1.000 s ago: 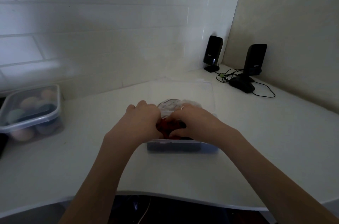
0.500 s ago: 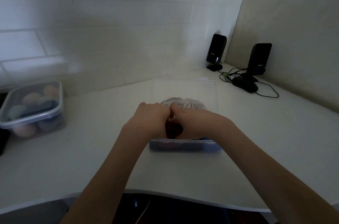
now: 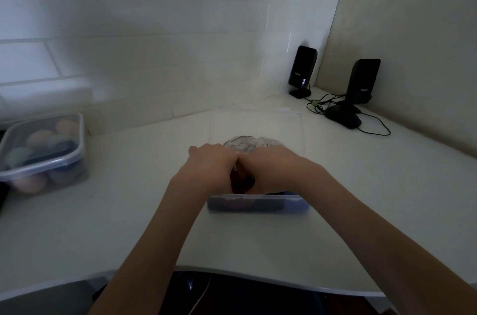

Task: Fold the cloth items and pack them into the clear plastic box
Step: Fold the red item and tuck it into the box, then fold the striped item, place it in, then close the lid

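Dark red cloth (image 3: 241,180) bunched in clear plastic box (image 3: 258,205)

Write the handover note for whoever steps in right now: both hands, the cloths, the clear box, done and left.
Left hand and right hand: knuckles together, both pressing down on a dark red cloth inside the clear plastic box; the grip itself is hidden.
A pale patterned cloth lies in the box behind the hands; dark items show through its front wall.
The box stands open on the white counter.
Done: several cloths packed.
Left: finish tucking the red cloth. No loose cloths in view.
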{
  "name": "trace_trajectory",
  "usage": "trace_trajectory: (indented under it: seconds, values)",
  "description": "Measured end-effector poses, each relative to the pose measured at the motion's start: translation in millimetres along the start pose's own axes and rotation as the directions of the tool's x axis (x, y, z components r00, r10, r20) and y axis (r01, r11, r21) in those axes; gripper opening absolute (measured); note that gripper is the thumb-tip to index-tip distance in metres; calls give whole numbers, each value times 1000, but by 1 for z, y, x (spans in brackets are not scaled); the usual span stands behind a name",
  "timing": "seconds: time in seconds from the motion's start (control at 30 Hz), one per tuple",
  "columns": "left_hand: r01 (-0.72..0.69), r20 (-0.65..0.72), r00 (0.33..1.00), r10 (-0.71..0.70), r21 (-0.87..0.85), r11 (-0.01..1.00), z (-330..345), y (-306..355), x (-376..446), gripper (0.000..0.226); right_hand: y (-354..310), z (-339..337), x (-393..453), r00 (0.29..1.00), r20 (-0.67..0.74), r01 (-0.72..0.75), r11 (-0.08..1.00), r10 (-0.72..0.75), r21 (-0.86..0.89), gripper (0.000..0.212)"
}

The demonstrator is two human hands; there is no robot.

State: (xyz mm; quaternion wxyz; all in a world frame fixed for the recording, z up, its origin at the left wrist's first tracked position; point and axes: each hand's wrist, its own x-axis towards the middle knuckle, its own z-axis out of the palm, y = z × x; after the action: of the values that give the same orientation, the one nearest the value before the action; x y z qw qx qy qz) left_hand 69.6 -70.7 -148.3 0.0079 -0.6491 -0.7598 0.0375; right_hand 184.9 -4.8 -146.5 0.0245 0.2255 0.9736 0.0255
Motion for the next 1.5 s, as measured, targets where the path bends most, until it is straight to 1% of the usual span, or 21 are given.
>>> trace_trajectory:
  seconds: [0.13, 0.33, 0.43, 0.5, 0.53, 0.57, 0.63, 0.7, 0.73, 0.77, 0.83, 0.9, 0.97, 1.0, 1.03, 1.13, 1.2, 1.27, 1.33, 1.43, 1.5]
  values:
    - [7, 11, 1000, -7, 16, 1000, -1, 1, -1, 23, 8, 1, -2, 998, 71, -3, 997, -2, 75, 38]
    - [0, 20, 1000, -1, 19, 1000, -2, 2, -3, 28, 10, 9, -10, 998, 54, -49, 992, 43, 117, 43]
    - [-12, 61, 998, 17, -76, 997, -4, -4, -7, 34, 18, 8, -18, 999, 44, -44, 936, 31, 348, 23]
    - [-23, 116, 992, 52, -234, 972, -7, -11, -14, 38, 29, 4, -29, 993, -99, -3, 825, 71, 565, 12]
    - [-33, 131, 989, 75, -300, 953, -9, -16, -18, 39, 35, 1, -37, 969, -199, 23, 746, 148, 666, 16]
    - [-42, 128, 988, 92, -347, 937, -10, -20, -22, 40, 42, 0, -44, 911, -313, 62, 662, 267, 747, 21]
    - [-50, 45, 996, 77, -425, 904, -11, -28, -27, 38, 61, -1, -57, 685, -466, 127, 539, 560, 833, 26]
    - [-46, -110, 994, -11, -507, 860, -11, -34, -29, 36, 86, 12, -60, 474, -449, 90, 466, 758, 880, 27]
    - [-47, -185, 981, -63, -539, 841, -10, -35, -28, 36, 98, 23, -59, 427, -408, 7, 449, 807, 894, 28]
    - [-52, -243, 964, -106, -565, 823, -9, -34, -27, 35, 107, 38, -57, 436, -377, -101, 460, 818, 882, 31]
    - [-75, -318, 936, -154, -607, 791, -5, -30, -24, 30, 117, 66, -51, 595, -321, -249, 549, 737, 798, 36]
    - [-90, -365, 913, -182, -617, 782, 2, -25, -18, 23, 114, 79, -43, 776, -254, -228, 632, 577, 741, 34]
    - [-61, -386, 896, -218, -595, 801, 12, -21, -13, 24, 110, 80, -31, 889, -249, -110, 706, 384, 699, 45]
    - [-38, -386, 891, -238, -585, 810, 16, -19, -11, 26, 110, 81, -25, 921, -244, -63, 735, 304, 675, 53]
    - [-18, -386, 887, -253, -576, 817, 20, -18, -10, 28, 108, 79, -20, 935, -204, -86, 741, 291, 666, 56]
    - [-10, -401, 880, -253, -549, 836, 25, -17, -11, 28, 111, 86, -6, 919, -44, -269, 705, 391, 656, 59]
    - [-22, -406, 881, -242, -546, 837, 26, -18, -10, 26, 107, 85, -2, 912, -43, -283, 702, 408, 653, 53]
    - [-14, -404, 878, -258, -560, 829, 27, -18, -9, 25, 106, 86, -2, 877, -170, -230, 702, 450, 674, 26]
    - [2, -403, 867, -292, -584, 812, 29, -18, -8, 25, 104, 86, -7, 811, -279, -243, 730, 514, 639, 14]
    - [5, -405, 849, -340, -637, 771, 32, -16, -6, 24, 106, 80, -23, 590, -296, -217, 501, 751, 838, 30]
    - [5, -408, 831, -377, -673, 739, 33, -14, -5, 23, 106, 68, -34, 485, -293, -157, 412, 824, 898, 30]
